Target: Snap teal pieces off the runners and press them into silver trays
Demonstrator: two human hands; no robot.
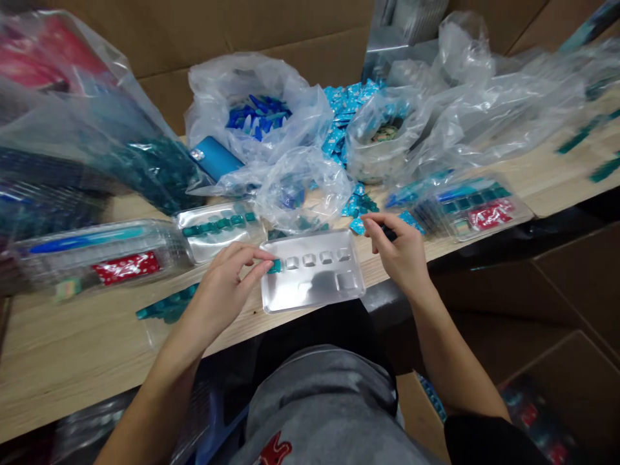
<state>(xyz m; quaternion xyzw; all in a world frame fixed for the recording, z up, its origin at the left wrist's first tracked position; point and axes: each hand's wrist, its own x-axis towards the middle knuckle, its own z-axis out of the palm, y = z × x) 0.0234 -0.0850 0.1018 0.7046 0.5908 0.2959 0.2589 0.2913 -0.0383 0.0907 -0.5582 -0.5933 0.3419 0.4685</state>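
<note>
A clear plastic blister tray [312,287] lies at the near edge of the wooden table [72,349], with a row of small square pockets. My left hand [227,284] pinches a small teal block [275,266] at the tray's leftmost pocket. My right hand [400,252] hovers at the tray's right end, fingers closed on a small dark piece I cannot make out. Loose teal pieces [361,206] lie just behind it.
Filled blister packs sit at left [97,255] and right [469,210]. A half-filled tray [217,226] lies behind my left hand. Clear plastic bags [256,116] of blue parts crowd the back, with a blue phone [216,158]. More teal pieces [169,307] lie near left.
</note>
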